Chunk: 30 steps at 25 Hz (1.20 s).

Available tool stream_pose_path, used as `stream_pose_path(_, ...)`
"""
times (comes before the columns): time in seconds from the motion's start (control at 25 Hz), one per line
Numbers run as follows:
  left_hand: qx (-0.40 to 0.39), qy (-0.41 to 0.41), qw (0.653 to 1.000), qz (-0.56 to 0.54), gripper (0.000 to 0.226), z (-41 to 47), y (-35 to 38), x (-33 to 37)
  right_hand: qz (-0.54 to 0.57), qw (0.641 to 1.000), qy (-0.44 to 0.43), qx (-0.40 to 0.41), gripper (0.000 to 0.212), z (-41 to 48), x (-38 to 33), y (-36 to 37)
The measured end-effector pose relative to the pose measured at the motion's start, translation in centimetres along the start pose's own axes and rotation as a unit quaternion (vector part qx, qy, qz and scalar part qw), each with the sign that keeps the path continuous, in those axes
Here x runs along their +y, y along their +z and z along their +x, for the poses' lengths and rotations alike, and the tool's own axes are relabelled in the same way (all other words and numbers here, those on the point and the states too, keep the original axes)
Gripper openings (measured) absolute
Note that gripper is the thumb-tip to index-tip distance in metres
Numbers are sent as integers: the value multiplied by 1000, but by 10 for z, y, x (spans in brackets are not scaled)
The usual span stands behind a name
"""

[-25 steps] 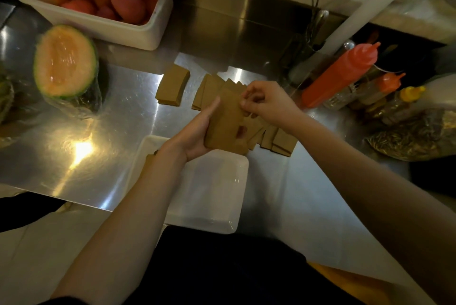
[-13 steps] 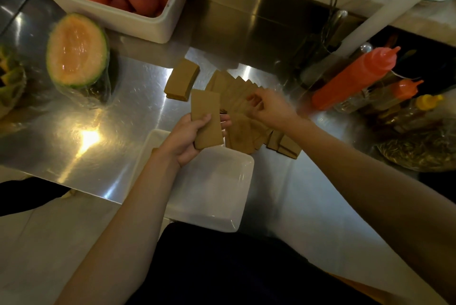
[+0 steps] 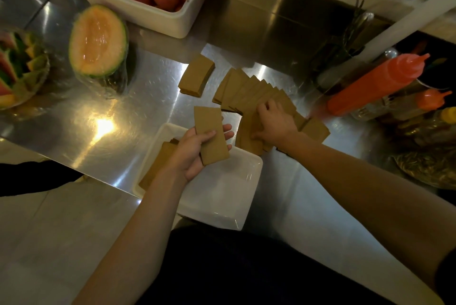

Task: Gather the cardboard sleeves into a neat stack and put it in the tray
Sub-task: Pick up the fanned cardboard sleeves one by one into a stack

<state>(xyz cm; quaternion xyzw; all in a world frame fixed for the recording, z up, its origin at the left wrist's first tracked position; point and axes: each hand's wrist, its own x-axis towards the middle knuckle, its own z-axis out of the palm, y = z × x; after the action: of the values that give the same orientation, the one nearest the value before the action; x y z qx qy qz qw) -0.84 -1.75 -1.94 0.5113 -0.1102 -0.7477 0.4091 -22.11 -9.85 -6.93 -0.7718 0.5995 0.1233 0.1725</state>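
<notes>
Brown cardboard sleeves lie fanned in a spread pile (image 3: 249,89) on the steel counter. My left hand (image 3: 197,149) grips a small stack of sleeves (image 3: 209,134) above the far edge of the white tray (image 3: 222,196). More sleeves (image 3: 158,164) rest inside the tray's left side, partly hidden by my left forearm. My right hand (image 3: 274,122) presses down on the near part of the spread pile, fingers on the cardboard. A separate short stack of sleeves (image 3: 196,75) lies apart, to the left of the pile.
A wrapped half melon (image 3: 98,42) and a cut fruit bowl (image 3: 17,70) stand at the left. A white tub of fruit (image 3: 177,20) is at the back. Orange squeeze bottles (image 3: 375,84) and a bag of seeds (image 3: 429,166) crowd the right.
My left hand has drawn the small stack out of the pile and lowered it toward the tray. My right hand has gone back down onto the spread pile.
</notes>
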Motion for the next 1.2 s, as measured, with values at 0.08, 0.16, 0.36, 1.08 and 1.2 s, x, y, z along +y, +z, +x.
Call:
stream_pose_path(0.08,1,1,1000,-1,36,-1,1,0,12,999,3,32,68,-3,2,2)
stream_pose_path(0.16,4,2,1000,0,36,-2,2,0,61,997,12,47,56,-9,6,4)
stream_pose_path(0.36,2,6,1000,-10,39,-3,3,1,320,945,56,19,32,-27,19,-11)
stream_pose_path(1.08,5,-4,1000,-7,39,-2,1,0,451,891,14,50,26,-45,-6,-85)
stream_pose_path(1.2,16,13,1000,-4,40,-2,-7,2,469,880,58,42,31,-35,3,-84)
